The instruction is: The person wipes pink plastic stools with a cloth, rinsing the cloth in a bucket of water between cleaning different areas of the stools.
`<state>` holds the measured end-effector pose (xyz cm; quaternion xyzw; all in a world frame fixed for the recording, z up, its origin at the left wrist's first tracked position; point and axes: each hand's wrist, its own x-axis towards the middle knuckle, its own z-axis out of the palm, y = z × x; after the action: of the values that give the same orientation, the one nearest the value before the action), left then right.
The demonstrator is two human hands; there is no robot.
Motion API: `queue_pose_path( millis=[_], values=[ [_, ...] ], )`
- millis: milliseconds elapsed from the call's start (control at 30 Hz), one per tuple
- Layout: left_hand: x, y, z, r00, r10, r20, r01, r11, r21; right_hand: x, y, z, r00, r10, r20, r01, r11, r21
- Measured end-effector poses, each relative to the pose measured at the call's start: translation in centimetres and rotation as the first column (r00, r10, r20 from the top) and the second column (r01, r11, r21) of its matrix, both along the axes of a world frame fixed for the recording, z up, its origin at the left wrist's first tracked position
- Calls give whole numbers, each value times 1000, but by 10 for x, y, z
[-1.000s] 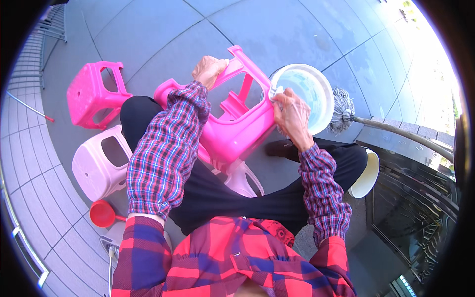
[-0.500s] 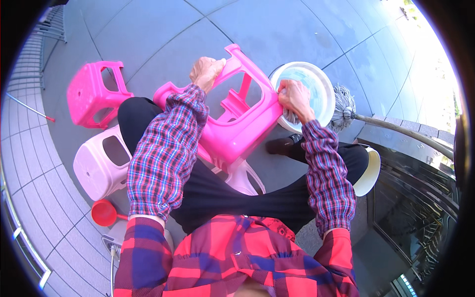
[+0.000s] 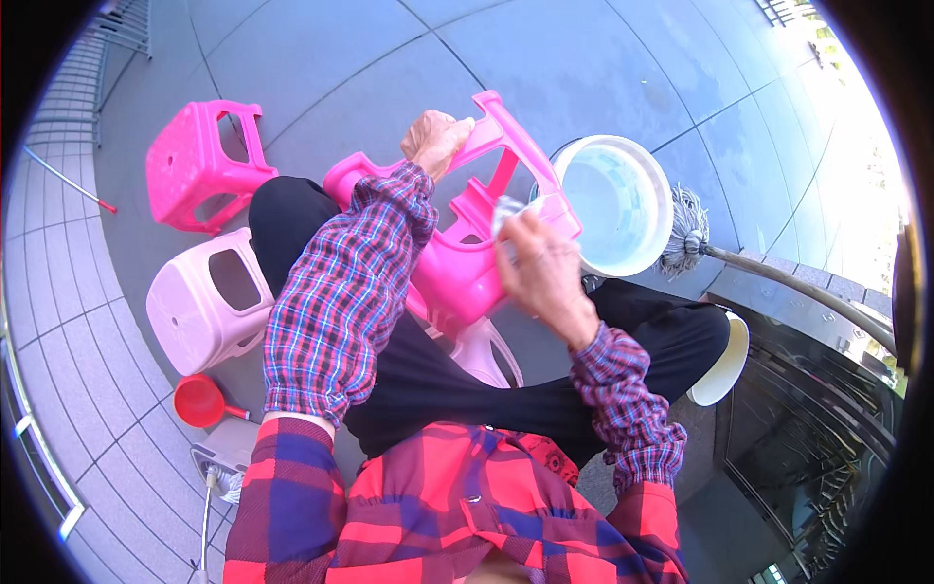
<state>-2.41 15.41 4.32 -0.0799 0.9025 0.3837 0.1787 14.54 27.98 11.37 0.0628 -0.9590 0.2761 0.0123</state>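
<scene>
White bucket [image 3: 623,200] holds water (clear) | left hand [image 3: 435,141] grips pink stool [image 3: 467,253] | right hand [image 3: 543,268] clutches cloth [image 3: 508,209]

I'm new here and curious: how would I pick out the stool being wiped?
Start at the white bucket of water on the grey floor. Just left of it, a bright pink stool lies tipped across the person's lap, gripped by the left hand. Unlike the two stools further left, it is off the floor.
</scene>
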Motion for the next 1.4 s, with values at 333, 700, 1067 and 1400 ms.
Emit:
queue_pose_path(
  millis=[333,700,1067,1400],
  values=[
    [1,-15,-3,1000,-26,-2,26,999,-28,19,-36,18,939,343,-11,-343,939,12],
    [4,2,5,999,-17,-47,14,998,-66,12,-2,-2,996,32,-87,-22,993,116],
    [4,-3,2,992,-75,-99,66,994,-92,-33,52,-26,994,-90,63,94,994,-63],
    [7,-1,8,996,-61,-59,52,989,-141,-8,49,-25,997,-71,26,69,995,70]
  ],
)
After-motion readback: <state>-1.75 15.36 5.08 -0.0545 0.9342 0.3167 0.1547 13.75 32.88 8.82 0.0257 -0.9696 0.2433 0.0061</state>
